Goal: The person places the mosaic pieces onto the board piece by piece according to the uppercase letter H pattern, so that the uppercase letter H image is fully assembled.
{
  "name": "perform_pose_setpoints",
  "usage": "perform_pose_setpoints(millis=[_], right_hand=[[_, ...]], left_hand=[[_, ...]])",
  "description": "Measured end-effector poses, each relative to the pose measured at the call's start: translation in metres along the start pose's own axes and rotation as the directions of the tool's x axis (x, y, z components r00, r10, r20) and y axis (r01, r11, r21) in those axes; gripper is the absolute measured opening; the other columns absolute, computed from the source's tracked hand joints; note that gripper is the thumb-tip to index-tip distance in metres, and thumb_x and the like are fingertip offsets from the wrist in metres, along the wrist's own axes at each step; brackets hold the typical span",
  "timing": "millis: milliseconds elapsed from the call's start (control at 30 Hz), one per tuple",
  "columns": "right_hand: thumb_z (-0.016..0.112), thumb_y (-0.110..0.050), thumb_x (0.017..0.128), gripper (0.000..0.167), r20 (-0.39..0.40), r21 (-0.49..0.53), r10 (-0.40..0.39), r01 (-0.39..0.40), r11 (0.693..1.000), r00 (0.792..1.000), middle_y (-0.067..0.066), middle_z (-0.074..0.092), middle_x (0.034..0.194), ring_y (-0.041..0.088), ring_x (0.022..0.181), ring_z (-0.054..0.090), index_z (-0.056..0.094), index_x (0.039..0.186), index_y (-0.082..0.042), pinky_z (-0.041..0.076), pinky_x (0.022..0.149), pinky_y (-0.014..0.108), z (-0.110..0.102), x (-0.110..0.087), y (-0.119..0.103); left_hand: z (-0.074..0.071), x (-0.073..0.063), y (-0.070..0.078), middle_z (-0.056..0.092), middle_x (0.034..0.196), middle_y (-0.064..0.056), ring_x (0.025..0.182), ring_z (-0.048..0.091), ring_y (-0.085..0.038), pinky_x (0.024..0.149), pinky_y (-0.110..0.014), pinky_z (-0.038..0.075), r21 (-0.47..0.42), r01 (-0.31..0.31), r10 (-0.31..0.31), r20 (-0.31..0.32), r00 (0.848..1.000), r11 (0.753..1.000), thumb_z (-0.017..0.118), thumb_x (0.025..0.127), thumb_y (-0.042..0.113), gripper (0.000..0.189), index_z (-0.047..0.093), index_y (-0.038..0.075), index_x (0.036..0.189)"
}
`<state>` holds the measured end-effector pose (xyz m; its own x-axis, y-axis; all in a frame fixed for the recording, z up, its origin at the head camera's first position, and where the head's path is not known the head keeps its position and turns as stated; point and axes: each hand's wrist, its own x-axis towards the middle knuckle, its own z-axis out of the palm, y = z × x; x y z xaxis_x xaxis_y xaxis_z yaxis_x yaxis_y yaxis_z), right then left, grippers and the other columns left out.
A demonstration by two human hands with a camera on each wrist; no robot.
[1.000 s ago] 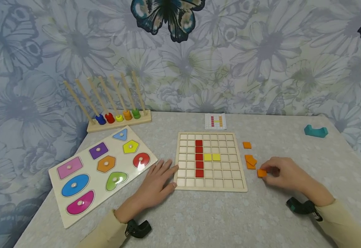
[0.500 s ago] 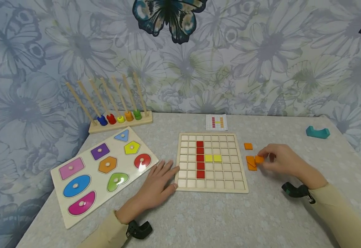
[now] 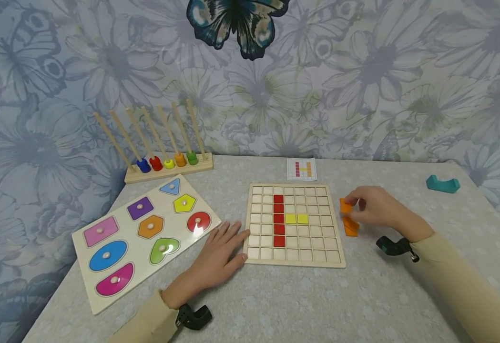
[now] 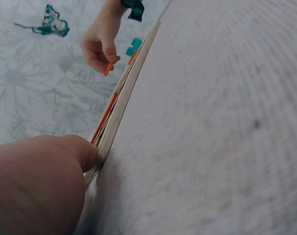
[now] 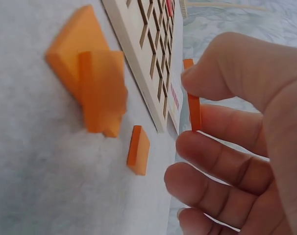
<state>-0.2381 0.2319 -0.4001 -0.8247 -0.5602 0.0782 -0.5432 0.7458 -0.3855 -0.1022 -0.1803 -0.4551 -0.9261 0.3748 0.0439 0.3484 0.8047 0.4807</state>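
My right hand (image 3: 374,207) pinches an orange square tile (image 5: 194,115) between thumb and fingers, raised above the table. Below it, the right wrist view has a small overlapping pile of orange tiles (image 5: 102,93) and a single orange tile (image 5: 137,151) lying apart. In the head view the hand partly covers these. My left hand (image 3: 220,256) lies with fingers extended, fingertips and thumb at the left edge of the wooden grid board (image 3: 294,255). On the board, a column of red tiles (image 3: 279,218) stands beside two yellow tiles (image 3: 296,218).
A small printed pattern card (image 3: 301,169) lies behind the board. To the left is a knobbed shape puzzle (image 3: 123,214), with a wooden peg stand (image 3: 168,172) of coloured beads behind it. A teal curved piece (image 3: 443,184) sits at the far right.
My right hand has lifted the orange tile and carried it away from me and leftward, past the pile toward the single tile. The left hand has stayed at the board's edge.
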Motion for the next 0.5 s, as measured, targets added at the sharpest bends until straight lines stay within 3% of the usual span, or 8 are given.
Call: perform_pose_setpoints(millis=[233,500], right_hand=[[0.082,-0.024,0.084,0.028,0.057,-0.013,0.029,-0.028,1.000,0.998,0.002,0.074,0.091,0.010,0.071,0.054,0.078,0.105,-0.006,0.047,0.064,0.027,0.002,0.021,-0.004],[0.079,-0.017,0.083,0.027,0.091,-0.011,0.026,-0.025,1.000,0.995,0.007,0.075,0.097,0.012,0.074,0.058,0.077,0.108,-0.005,0.050,0.067,0.029,0.009,0.042,-0.005]], left_hand=[[0.001,0.000,0.000,0.035,0.164,-0.019,0.156,0.022,-0.046,0.123,-0.067,0.014,0.001,0.003,-0.003,0.005,1.000,1.000,0.059,0.099,0.031,0.057,0.048,0.014,0.153],[0.000,0.001,0.000,0.036,0.164,-0.019,0.156,0.021,-0.046,0.124,-0.067,0.014,0.007,0.007,-0.007,0.004,1.000,1.000,0.059,0.099,0.031,0.058,0.048,0.014,0.153]])
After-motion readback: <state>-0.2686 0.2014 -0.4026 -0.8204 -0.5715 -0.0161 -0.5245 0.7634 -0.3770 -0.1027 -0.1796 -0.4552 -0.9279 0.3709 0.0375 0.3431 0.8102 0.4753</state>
